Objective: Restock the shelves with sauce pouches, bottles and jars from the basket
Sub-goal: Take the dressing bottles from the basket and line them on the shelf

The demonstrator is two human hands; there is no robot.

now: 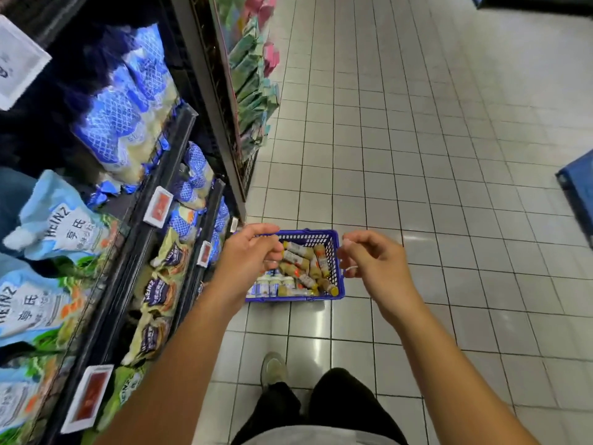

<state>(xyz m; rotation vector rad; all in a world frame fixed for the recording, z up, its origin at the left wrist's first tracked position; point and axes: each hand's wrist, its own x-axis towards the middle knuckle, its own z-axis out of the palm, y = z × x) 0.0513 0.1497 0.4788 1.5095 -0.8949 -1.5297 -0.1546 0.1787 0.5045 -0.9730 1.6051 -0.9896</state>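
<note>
Left hand [247, 256] and right hand [373, 263] hover loosely curled, seemingly empty, above the basket [308, 234] at centre frame; grip one bottle [322, 260] round its middle.

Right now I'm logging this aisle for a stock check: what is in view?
basket: one, blue, on the floor beside the shelves
bottles: several, yellowish, orange caps, lying loose in the basket
jars: a few, pale, along the basket's near side
Heinz pouches: several, light blue, upper shelf, left
netted pouches: many, blue-white, shelves beyond
price tags: at least three, red-white, on shelf edges
floor: white tiles
shoe: one, pale, bottom centre
left hand: fingers loosely curled, over the basket's left end
right hand: fingers loosely curled, over its right end
</note>
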